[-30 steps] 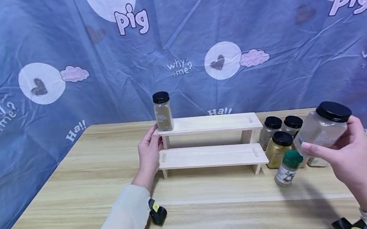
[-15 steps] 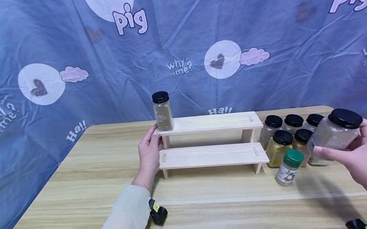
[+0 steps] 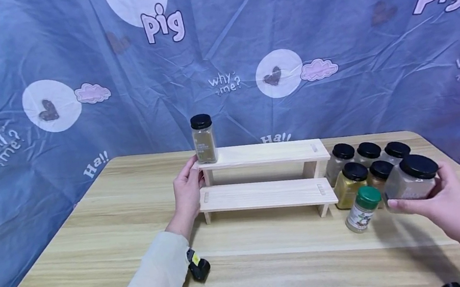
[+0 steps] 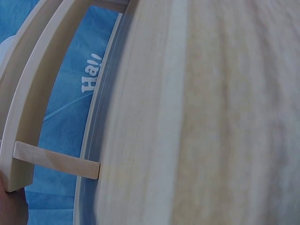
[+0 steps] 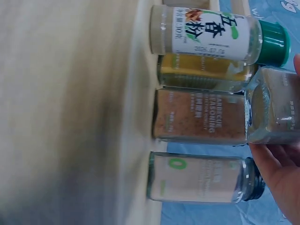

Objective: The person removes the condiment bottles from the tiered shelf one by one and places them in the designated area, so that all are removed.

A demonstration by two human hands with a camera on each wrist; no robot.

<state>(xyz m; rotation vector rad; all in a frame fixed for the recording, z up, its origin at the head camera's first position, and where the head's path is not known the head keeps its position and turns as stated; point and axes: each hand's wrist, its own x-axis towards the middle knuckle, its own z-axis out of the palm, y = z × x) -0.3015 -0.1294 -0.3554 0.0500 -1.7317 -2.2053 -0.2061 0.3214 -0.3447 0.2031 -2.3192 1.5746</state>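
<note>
My right hand (image 3: 455, 206) holds a square spice jar (image 3: 407, 184) with a black lid and greyish-brown powder, above the table beside the other jars. In the right wrist view this held jar (image 5: 276, 105) is in front of the lid end of a barbecue seasoning jar (image 5: 201, 115). My left hand (image 3: 188, 189) grips the left end of a two-tier wooden shelf rack (image 3: 268, 192). On that end of the upper tier stands a black-lidded jar (image 3: 204, 140) of brownish powder, just above my fingers. The left wrist view shows only a bit of the hand (image 4: 13, 206) at the shelf end.
Right of the rack several jars are grouped: a yellow-powder jar (image 3: 349, 187), a green-lidded bottle (image 3: 362, 210) in front, and black-lidded ones behind. A pale-powder jar (image 5: 197, 178) appears in the right wrist view. Blue printed cloth (image 3: 217, 56) hangs behind the wooden table (image 3: 96, 262).
My right hand moved right with the jar, then lowered it and brought it slightly back left, more upright. More of the grouped jars now show. The left hand and rack have stayed put.
</note>
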